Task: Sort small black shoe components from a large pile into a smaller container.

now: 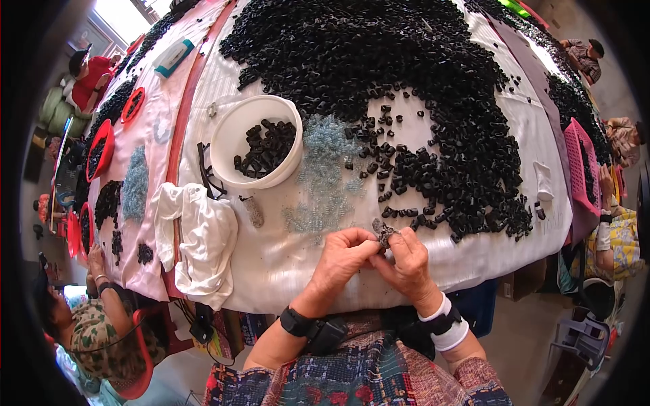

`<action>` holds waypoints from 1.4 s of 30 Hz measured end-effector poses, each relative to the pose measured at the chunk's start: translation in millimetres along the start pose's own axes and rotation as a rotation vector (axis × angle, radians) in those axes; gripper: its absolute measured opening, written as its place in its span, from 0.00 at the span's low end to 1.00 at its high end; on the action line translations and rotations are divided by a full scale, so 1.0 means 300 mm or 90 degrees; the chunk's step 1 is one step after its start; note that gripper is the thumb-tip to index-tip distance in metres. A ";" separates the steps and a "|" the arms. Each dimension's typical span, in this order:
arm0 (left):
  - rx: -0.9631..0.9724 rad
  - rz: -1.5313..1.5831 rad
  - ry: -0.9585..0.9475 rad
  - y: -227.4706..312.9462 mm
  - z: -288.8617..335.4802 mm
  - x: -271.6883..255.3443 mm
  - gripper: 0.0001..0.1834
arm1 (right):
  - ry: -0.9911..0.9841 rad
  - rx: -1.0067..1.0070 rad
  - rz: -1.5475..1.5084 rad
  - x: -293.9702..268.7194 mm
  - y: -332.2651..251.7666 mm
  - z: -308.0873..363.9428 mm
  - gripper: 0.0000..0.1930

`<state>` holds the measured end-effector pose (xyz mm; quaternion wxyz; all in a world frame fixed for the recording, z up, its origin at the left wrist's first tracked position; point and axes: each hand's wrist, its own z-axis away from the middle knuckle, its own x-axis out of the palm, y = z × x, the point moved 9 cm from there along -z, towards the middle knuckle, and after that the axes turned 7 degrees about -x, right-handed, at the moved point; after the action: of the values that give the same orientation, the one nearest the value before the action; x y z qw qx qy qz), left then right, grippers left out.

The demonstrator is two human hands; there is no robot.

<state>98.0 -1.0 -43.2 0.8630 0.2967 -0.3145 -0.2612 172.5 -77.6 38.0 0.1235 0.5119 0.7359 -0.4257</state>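
My left hand [344,262] and my right hand [409,265] meet near the front edge of the cloth-covered table [271,271]. Their fingers are pinched together around a small, dark, grey-speckled piece [384,232]; its exact kind cannot be made out. Part of it is covered by the fingertips. Just beyond the hands lie loose small black tube-shaped parts [433,179], which join a large heap [365,54]. To their left is a spread of tiny clear-bluish pieces [325,152]. A white tub [220,159] holds more black parts.
A crumpled white cloth [203,237] and a small grey speckled object [253,211] lie left of my hands. At the right are a small white item [542,181] and a pink basket [582,162]. Other people sit around the tables, one with a camouflage top [101,331] at lower left.
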 end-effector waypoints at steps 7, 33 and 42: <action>0.008 -0.015 -0.007 -0.018 0.003 -0.027 0.09 | 0.003 -0.004 0.012 -0.001 -0.002 0.000 0.15; 0.001 0.016 -0.056 -0.006 0.006 -0.013 0.06 | 0.055 -0.002 -0.019 -0.023 0.001 -0.006 0.19; 0.006 -0.042 -0.057 -0.009 0.006 -0.011 0.06 | 0.031 -0.051 0.008 -0.007 -0.012 0.023 0.15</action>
<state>93.9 -1.5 -45.1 0.8376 0.2987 -0.3440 -0.3013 168.7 -84.5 36.8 0.1288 0.5214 0.7518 -0.3825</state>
